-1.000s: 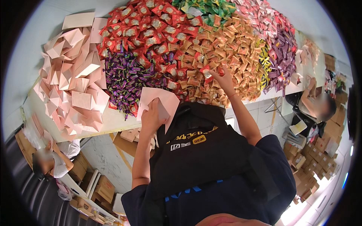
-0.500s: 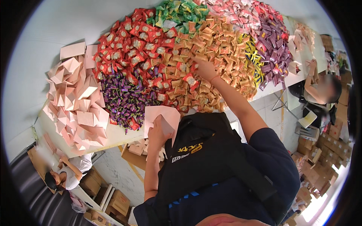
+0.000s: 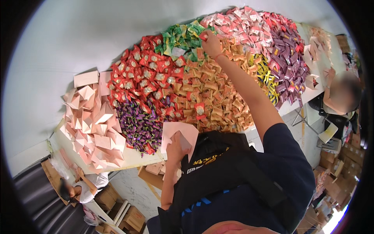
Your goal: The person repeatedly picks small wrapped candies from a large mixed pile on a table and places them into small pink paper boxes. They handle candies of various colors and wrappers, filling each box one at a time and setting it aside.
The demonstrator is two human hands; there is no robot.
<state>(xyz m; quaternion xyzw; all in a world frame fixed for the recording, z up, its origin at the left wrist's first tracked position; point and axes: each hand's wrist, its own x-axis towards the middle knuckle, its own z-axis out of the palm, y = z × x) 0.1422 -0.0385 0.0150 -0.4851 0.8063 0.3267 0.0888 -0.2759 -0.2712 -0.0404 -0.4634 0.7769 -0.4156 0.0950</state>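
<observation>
My left hand (image 3: 176, 147) is closed on a pale pink paper box (image 3: 190, 132), held upright at the table's near edge in front of my body. Stretched far across the table, my right hand (image 3: 212, 45) has its fingers closed around a small red-wrapped candy (image 3: 203, 36). It hovers by the green-wrapped candies (image 3: 183, 37), at the upper edge of the tan-wrapped candies (image 3: 214, 84). Left of these lie red-wrapped candies (image 3: 144, 66) and, nearer me, small purple-wrapped candies (image 3: 140, 121). A single red packet lies on top of the tan heap.
A stack of pink folded boxes (image 3: 93, 124) covers the table's left end. Pink packets (image 3: 239, 23), yellow packets (image 3: 265, 76) and dark purple packets (image 3: 288, 58) fill the right side. Other people sit at lower left and far right. A carton (image 3: 150, 177) stands below the table edge.
My right hand has moved farther away, from the tan candies to the green heap, with a red piece at its fingertips. My left hand still holds the box. The view has shifted slightly.
</observation>
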